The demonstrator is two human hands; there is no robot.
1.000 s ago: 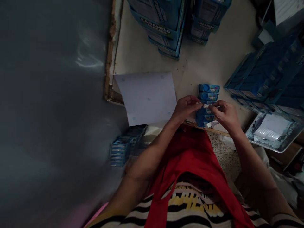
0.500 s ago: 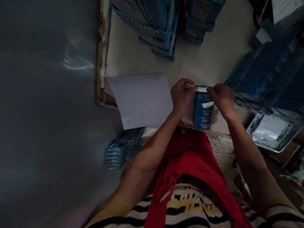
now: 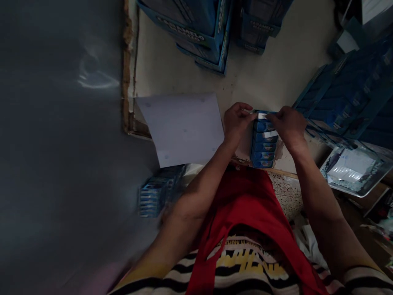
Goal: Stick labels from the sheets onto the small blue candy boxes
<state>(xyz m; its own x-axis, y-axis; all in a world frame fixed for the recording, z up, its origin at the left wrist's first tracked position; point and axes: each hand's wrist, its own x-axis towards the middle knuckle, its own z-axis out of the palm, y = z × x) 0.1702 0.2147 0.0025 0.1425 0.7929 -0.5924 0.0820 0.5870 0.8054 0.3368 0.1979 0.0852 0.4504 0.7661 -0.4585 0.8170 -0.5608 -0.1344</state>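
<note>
The person wears a red apron, its straps running up in a V over the chest, above a top striped in black and white with yellow lettering across the front. Short striped sleeves end high on both arms, leaving the forearms bare down to the left hand [image 3: 236, 121] and right hand [image 3: 287, 125].

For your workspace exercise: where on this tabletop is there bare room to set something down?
Bare tabletop lies between the far box stacks, the white sheet and the right-side cartons. It is crowded near the edge, where both hands pinch a strip over the blue packs.
</note>
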